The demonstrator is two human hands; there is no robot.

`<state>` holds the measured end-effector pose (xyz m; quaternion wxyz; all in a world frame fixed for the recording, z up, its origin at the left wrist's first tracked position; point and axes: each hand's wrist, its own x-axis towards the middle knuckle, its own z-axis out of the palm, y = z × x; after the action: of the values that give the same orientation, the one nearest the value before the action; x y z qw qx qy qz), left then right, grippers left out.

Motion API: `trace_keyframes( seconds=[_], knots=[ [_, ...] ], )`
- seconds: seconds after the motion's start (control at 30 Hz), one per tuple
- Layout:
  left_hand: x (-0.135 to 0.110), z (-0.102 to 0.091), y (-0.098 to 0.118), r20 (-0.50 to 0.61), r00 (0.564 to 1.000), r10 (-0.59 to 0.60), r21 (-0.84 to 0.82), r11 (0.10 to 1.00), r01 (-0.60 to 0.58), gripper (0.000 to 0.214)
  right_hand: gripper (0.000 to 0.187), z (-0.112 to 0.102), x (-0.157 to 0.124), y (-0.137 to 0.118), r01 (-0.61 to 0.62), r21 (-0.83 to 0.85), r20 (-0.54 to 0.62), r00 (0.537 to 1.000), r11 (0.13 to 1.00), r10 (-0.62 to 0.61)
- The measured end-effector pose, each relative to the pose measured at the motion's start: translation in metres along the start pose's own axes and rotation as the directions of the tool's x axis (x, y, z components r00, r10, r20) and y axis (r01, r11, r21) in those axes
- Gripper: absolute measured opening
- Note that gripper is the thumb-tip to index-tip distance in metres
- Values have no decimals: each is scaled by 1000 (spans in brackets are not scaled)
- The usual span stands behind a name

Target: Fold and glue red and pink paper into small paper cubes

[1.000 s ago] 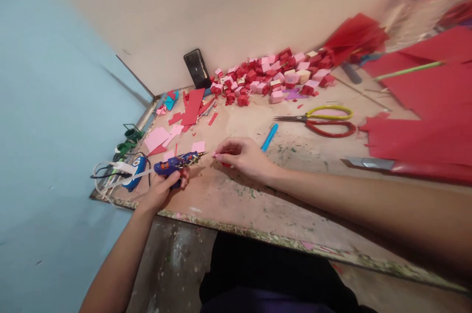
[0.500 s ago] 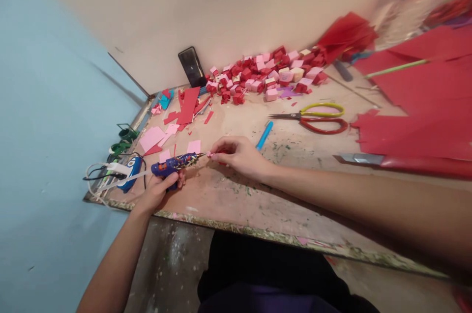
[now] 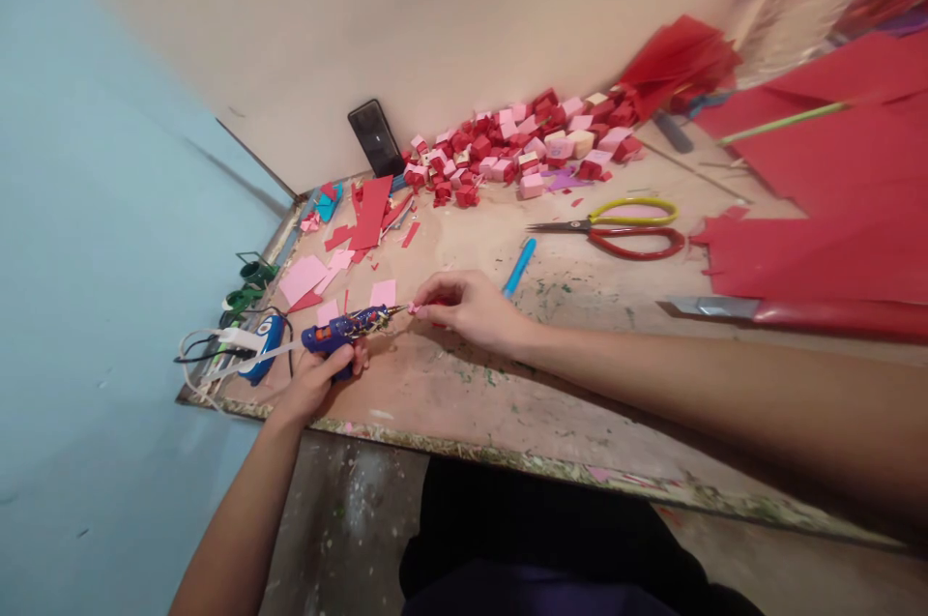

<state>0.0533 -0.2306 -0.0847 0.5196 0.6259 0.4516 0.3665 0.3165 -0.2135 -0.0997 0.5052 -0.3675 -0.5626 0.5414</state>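
The left hand (image 3: 319, 379) is closed around the grip of the glue gun (image 3: 330, 336), thumb on the near side, with the nozzle (image 3: 395, 309) directed toward three o'clock. The right hand (image 3: 471, 311) is narrowed to a pinch, holding a small pink piece (image 3: 413, 308) between thumb and fingers; some red shows beneath the fingers. The pink piece is located at the nozzle tip, over the bench (image 3: 406, 389); whether the two touch cannot be told. A blue power strip (image 3: 268, 352) is located at nine o'clock from the left hand, with a white plug (image 3: 246, 338) seated on it. Green rolls (image 3: 253, 270) lie at ten o'clock from the glue gun, pink paper (image 3: 303, 279) at eleven, and a red strip (image 3: 372, 213) at one. From the right hand, a black phone (image 3: 375, 137) leans upright against the panel (image 3: 435, 26) at eleven o'clock, and a pile of pink and red cubes (image 3: 533, 142) extends along the panel's foot at one. At two o'clock from the same hand, a blue tool (image 3: 520, 268) lies just beside it, with the scissors (image 3: 589, 227) farther out, blades apart from the tool. At three o'clock, a knife (image 3: 725, 308) lies below the red sheets (image 3: 812, 258), its blade directed toward nine.
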Motion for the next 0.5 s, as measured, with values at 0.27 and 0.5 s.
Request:
trace_keyframes(
  seconds=[0.27, 0.5],
  knots=[
    [0, 0, 2, 14, 1000, -4, 20, 1000, 4, 53, 3, 1, 0, -1, 1, 20, -14, 1000, 1000, 0],
    [0, 1, 2, 12, 1000, -15, 25, 1000, 15, 53, 1, 0, 0, -1, -9, 37, -15, 1000, 999, 10]
  ],
)
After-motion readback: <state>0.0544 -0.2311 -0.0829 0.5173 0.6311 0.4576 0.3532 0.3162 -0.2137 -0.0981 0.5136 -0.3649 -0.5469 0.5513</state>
